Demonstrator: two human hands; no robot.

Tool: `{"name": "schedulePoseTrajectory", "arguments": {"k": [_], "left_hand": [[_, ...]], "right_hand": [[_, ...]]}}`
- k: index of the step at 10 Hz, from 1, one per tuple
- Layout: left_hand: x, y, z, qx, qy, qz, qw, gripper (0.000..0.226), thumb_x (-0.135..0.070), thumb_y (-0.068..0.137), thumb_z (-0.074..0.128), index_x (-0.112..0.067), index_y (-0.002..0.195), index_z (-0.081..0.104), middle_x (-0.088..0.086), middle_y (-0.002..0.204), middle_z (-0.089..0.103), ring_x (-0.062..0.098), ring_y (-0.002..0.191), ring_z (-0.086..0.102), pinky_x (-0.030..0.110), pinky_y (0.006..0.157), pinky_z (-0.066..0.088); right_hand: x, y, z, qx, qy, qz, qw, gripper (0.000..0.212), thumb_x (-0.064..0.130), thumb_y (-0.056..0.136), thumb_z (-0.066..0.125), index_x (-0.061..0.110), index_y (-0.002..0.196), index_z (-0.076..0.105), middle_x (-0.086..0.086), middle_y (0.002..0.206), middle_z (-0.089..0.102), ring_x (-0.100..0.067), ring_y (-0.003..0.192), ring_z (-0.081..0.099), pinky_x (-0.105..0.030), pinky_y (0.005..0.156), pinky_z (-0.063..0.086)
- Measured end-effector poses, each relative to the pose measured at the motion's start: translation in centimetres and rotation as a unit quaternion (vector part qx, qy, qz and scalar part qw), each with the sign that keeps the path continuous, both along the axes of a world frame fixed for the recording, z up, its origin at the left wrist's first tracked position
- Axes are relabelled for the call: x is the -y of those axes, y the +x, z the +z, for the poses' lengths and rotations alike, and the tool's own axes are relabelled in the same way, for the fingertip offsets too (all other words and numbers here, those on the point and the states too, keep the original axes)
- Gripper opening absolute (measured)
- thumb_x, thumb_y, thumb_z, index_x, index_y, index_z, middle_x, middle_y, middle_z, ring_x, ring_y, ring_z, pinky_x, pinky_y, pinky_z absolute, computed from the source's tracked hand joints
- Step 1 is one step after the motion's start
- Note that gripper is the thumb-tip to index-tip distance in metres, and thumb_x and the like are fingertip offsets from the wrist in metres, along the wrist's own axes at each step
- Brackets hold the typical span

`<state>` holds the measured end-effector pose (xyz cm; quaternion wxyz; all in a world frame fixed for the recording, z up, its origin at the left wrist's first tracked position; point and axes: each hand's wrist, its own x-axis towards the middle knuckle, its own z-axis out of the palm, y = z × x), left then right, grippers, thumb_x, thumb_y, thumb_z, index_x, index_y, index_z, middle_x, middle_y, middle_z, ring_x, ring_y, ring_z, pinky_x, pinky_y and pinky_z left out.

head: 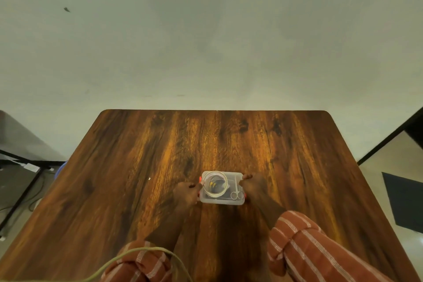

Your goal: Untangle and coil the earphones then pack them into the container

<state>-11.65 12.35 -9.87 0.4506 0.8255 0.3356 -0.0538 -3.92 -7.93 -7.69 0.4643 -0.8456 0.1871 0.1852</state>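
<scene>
A small clear plastic container (238,176) with red side latches stands in the middle of the wooden table (137,178). Its lid looks to be on. Through the plastic I see a roll of clear tape (215,183), small scissors (237,194) and a dark bundle with a yellow spot (215,185), possibly the earphones. My left hand (185,194) grips the container's left side at the red latch. My right hand (254,186) holds its right side, fingertips at the upper right corner.
A pale cord (137,256) loops across my left sleeve at the bottom edge. A black metal frame (27,167) and cables stand on the floor to the left. A dark mat (405,201) lies on the floor to the right.
</scene>
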Motion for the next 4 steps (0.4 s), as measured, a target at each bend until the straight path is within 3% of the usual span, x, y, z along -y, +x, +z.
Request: {"name": "schedulePoseTrajectory", "arguments": {"k": [2, 3, 4], "left_hand": [[0.3, 0.5, 1.2, -0.014, -0.017, -0.021, 1.0, 0.033, -0.036, 0.094, 0.061, -0.01, 0.079, 0.074, 0.009, 0.071, 0.076, 0.024, 0.064, 0.075, 0.044, 0.07, 0.063], [0.6, 2.0, 3.8, -0.006, 0.075, -0.064, 0.995, 0.033, -0.04, 0.093, 0.056, -0.013, 0.086, 0.075, 0.006, 0.08, 0.075, 0.023, 0.074, 0.071, 0.035, 0.068, 0.057], [0.8, 3.1, 5.9, 0.021, 0.154, -0.072, 0.985, 0.034, -0.042, 0.092, 0.056, -0.012, 0.09, 0.071, 0.006, 0.085, 0.072, 0.02, 0.077, 0.067, 0.033, 0.071, 0.055]], "right_hand": [[1.4, 1.2, 1.0, -0.014, 0.106, 0.015, 0.994, 0.015, 0.001, 0.084, 0.058, 0.012, 0.076, 0.065, -0.01, 0.085, 0.069, -0.02, 0.072, 0.063, -0.032, 0.061, 0.053], [2.0, 2.5, 4.7, 0.019, 0.142, 0.039, 0.989, 0.006, 0.016, 0.09, 0.061, 0.013, 0.091, 0.067, -0.005, 0.087, 0.068, -0.015, 0.071, 0.062, -0.027, 0.057, 0.047], [2.3, 3.5, 7.6, 0.05, 0.109, 0.059, 0.991, 0.019, 0.027, 0.095, 0.058, 0.012, 0.104, 0.066, -0.001, 0.096, 0.066, -0.011, 0.076, 0.06, -0.023, 0.061, 0.044]]}}
